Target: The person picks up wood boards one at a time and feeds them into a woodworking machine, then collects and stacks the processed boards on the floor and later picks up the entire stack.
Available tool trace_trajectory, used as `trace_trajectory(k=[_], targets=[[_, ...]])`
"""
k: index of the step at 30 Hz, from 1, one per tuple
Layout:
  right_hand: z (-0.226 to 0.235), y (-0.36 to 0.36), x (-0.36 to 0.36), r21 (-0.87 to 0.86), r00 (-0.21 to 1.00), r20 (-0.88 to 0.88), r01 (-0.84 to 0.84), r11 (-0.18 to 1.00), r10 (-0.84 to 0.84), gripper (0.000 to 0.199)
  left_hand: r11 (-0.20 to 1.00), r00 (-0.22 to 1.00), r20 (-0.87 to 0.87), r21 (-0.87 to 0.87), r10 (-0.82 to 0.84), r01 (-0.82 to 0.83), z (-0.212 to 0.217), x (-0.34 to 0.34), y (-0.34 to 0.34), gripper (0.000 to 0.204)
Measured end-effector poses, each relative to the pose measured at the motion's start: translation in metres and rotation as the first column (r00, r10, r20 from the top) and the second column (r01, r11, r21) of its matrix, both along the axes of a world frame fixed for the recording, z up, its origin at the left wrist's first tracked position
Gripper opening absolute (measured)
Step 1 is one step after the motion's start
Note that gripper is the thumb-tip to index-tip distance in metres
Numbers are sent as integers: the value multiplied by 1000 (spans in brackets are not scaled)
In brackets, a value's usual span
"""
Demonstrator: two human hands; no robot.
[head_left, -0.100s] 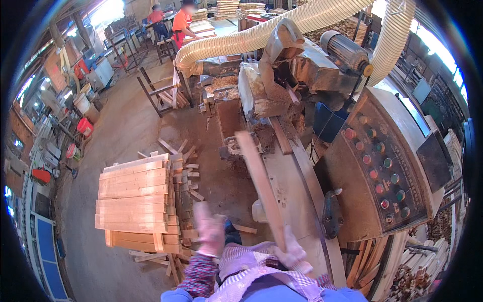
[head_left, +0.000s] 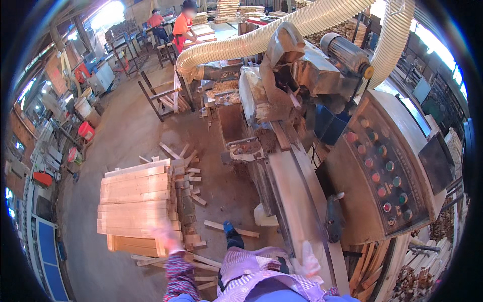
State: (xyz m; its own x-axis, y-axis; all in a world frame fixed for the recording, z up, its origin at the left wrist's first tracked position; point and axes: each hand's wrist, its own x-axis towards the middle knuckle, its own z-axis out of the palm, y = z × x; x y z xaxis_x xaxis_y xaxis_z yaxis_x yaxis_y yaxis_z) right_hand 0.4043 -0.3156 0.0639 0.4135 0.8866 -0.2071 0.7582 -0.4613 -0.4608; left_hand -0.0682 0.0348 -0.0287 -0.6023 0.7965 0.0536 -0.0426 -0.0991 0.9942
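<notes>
Head | left hand [head_left: 166, 236] — by plank stack [head_left: 133, 196], grip unclear | right hand [head_left: 310, 260] — fingers extended, empty

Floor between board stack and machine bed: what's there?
Head view: wood offcuts beside the board stack, then a loose wood strip and the wearer's blue shoe, before the machine bed.

- Daylight glares white through the opening [head_left: 107, 15] at upper left and the windows [head_left: 438, 48] at upper right, both washed out.
- The floor [head_left: 136, 126] is dimmer, darkening between the machine [head_left: 254, 95] and the stack of boards [head_left: 133, 194], whose top catches light.
- The left hand [head_left: 166, 234] is smeared; the right hand [head_left: 310, 259] looks softly blurred.
- Straight edges bend toward a black, blue-fringed rim.
</notes>
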Motion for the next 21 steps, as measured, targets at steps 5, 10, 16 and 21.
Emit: trace_trajectory(k=[5, 10, 16, 21], targets=[[2, 102, 31, 169, 891, 448, -172, 970, 80, 62, 850, 909, 14, -362, 416, -383, -8, -130, 29, 57], [-23, 262, 93, 290, 806, 585, -315, 904, 93, 40, 979, 884, 463, -202, 70, 28, -4, -143, -5, 57], [-8, 378, 115, 370, 877, 479, -246, 896, 43, 39, 990, 881, 463, -133, 102, -45, 65, -68, -58, 48], [45, 345, -4, 596, 908, -290, -76, 800, 303, 43, 999, 861, 509, -43, 10, 14, 154, 108, -91, 37]])
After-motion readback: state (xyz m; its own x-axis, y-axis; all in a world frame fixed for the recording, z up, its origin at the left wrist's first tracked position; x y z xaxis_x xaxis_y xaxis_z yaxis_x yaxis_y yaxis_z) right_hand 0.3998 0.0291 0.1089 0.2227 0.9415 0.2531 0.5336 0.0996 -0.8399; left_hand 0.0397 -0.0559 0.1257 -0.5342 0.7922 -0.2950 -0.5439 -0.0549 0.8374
